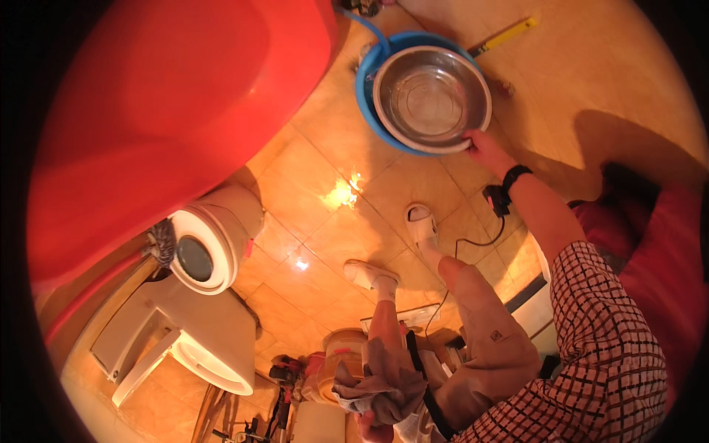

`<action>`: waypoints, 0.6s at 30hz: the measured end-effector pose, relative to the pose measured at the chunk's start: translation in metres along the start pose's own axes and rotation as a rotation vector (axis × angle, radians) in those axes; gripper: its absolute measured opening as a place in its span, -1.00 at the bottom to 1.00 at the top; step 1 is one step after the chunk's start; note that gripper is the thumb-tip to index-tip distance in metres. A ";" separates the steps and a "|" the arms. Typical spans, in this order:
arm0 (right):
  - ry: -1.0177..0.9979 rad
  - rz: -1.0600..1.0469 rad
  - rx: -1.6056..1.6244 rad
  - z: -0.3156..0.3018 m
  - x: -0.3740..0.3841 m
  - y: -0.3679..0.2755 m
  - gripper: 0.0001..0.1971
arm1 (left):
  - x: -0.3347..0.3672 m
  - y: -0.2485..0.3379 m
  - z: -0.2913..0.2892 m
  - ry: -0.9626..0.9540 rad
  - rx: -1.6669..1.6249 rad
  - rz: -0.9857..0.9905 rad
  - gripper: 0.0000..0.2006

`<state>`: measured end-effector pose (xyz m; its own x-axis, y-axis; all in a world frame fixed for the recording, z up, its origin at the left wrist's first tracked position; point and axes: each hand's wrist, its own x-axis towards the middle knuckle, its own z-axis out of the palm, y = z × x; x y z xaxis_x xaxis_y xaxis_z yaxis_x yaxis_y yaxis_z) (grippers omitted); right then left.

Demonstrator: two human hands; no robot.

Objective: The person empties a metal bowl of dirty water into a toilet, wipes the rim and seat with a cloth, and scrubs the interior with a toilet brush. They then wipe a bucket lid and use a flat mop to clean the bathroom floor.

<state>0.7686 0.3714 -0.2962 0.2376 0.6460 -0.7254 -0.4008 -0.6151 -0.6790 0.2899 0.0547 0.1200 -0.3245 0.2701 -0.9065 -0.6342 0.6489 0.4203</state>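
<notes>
My right hand point(484, 148) pinches the near right rim of a round metal basin point(428, 103). The basin is over a larger blue basin point(364, 92), covering most of it; I cannot tell whether the two touch. A blue hose or strap point(369, 26) runs to the blue basin's far edge. Low in the picture, beside my leg, my left hand point(373, 430) is closed on a crumpled grey cloth point(380, 387). Part of that hand is hidden beneath the cloth.
A large red tub point(199, 96) fills the upper left. Below it stand a white lidded bucket point(210, 251) and a white seat-like fixture point(199, 325). A yellow-handled tool point(509, 35) lies beyond the basins. A black cable point(480, 242) crosses the tiled floor point(325, 244) near my slippered feet.
</notes>
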 end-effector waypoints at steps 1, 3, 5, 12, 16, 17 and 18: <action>-0.015 -0.011 -0.017 0.019 -0.024 -0.014 -0.90 | -0.009 0.012 0.011 0.041 -0.014 0.000 -0.80; 0.049 0.198 0.289 0.040 -0.054 -0.058 -0.95 | -0.019 0.019 0.011 -0.112 -0.057 -0.001 -0.68; -0.001 0.127 0.296 0.053 -0.087 -0.094 -0.88 | -0.037 0.023 0.008 -0.386 -0.110 -0.029 -0.40; -0.211 0.127 0.126 0.078 -0.240 -0.158 -0.67 | -0.156 0.062 -0.028 -0.174 -0.288 0.113 -0.58; -0.287 0.041 -0.133 0.163 -0.378 -0.190 -0.61 | -0.203 0.069 -0.089 -0.150 -0.423 0.193 -0.55; -0.322 0.032 -0.165 0.173 -0.400 -0.186 -0.61 | -0.211 0.072 -0.109 -0.170 -0.499 0.138 -0.54; -0.340 0.041 -0.216 0.179 -0.412 -0.178 -0.60 | -0.221 0.076 -0.125 -0.146 -0.524 0.159 -0.54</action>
<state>0.5833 0.2956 0.1442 -0.0956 0.7091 -0.6986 -0.2001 -0.7012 -0.6843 0.2253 -0.0443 0.3569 -0.3675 0.4552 -0.8110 -0.8614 0.1622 0.4813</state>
